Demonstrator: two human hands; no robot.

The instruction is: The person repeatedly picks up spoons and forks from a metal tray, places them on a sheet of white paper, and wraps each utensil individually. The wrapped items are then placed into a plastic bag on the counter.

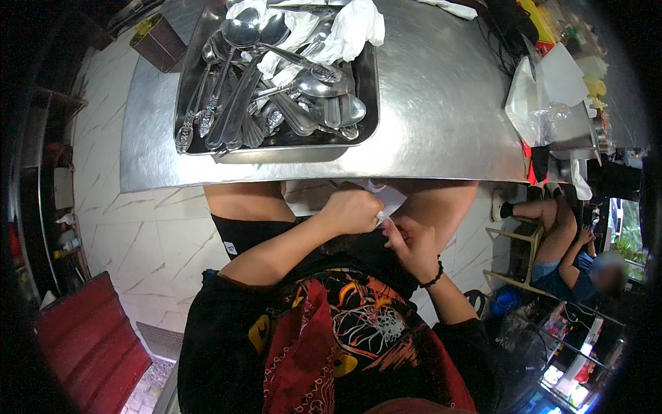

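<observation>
Both my hands are low over my lap, just off the table's front edge. My left hand [355, 209] is curled into a fist around a bit of white tissue [384, 217]. Close on its right, my right hand [412, 243] pinches the same tissue between thumb and fingers. A thin dark utensil tip seems to show beyond the left fist, too little of it to name. On the steel table [439, 103] stands a deep metal tray [289, 151] heaped with spoons and forks [243, 98]. White crumpled tissues [357, 31] lie over the cutlery at the tray's far right.
A dark square cup [161, 45] stands at the table's left edge. Plastic bags [532, 108] and containers crowd its right end. Behind me on the left is a red ribbed chair [93, 341]. Another person [561, 238] sits at the right, holding something dark.
</observation>
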